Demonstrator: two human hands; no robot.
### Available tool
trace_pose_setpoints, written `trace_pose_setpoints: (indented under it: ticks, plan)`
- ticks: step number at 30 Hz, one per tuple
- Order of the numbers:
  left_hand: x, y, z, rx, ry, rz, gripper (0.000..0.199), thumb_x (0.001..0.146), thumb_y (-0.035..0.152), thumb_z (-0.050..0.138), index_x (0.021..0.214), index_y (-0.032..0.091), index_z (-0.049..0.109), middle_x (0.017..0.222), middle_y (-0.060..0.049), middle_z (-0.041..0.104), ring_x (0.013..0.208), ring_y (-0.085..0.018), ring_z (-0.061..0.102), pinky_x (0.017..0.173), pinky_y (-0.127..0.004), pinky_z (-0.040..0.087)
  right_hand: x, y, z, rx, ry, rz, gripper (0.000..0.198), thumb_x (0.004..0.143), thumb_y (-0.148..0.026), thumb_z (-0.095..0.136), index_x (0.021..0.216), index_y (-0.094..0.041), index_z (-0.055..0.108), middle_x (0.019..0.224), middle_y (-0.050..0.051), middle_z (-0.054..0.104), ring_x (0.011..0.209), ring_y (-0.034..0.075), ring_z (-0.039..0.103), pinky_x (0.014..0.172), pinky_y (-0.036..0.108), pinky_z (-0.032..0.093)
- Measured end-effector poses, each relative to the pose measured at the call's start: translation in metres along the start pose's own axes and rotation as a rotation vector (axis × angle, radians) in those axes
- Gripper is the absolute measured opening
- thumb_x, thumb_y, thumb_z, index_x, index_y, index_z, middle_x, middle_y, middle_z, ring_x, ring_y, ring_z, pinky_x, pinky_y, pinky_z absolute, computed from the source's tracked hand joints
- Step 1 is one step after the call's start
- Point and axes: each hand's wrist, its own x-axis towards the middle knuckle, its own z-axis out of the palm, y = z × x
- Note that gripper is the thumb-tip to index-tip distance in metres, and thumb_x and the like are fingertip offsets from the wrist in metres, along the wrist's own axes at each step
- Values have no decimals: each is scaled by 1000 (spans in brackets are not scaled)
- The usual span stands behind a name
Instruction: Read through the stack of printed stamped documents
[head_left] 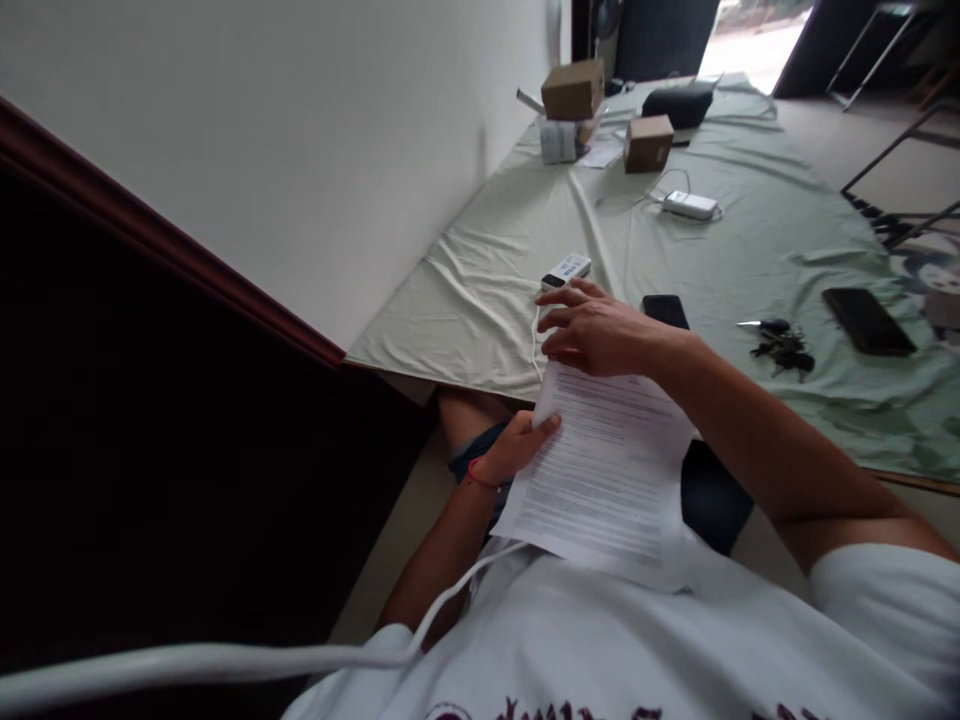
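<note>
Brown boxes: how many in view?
2. The far box sits on other items, close to the wall; the near box stands right of it, on the cloth. Others could be hidden behind these.

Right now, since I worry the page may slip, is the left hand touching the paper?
Touching: the head view shows the left hand holding the paper by one edge, thumb over the printed side.
</note>
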Motion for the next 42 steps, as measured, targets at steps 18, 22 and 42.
trace_pose_setpoints:
  ticks: [18,22,42]
  plan:
    - [6,-7,4,-107,-15,-31,50,83,63,71,92,14,75,87,-8,73,74,-20,64,70,-32,49,-8,10,6,252,-81,461,28,100,-27,45,88,-17,69,81,6,69,68,15,54,68,28,37]
    - [21,-3,-1,-27,70,144,40,86,53,70,102,17,70,96,-6,72,87,-19,64,82,-31,51,-5,14,14,127,-82,537,27,99,-27,47,86,-18,69,83,8,70,68,16,54,64,30,31]
    - [76,10,2,-87,197,155,45,87,60,67,74,19,54,66,3,53,63,-12,48,62,-26,39,-11,38,60,124,-88,585,35,100,-35,41,91,-19,71,85,10,73,71,21,60,66,33,33]
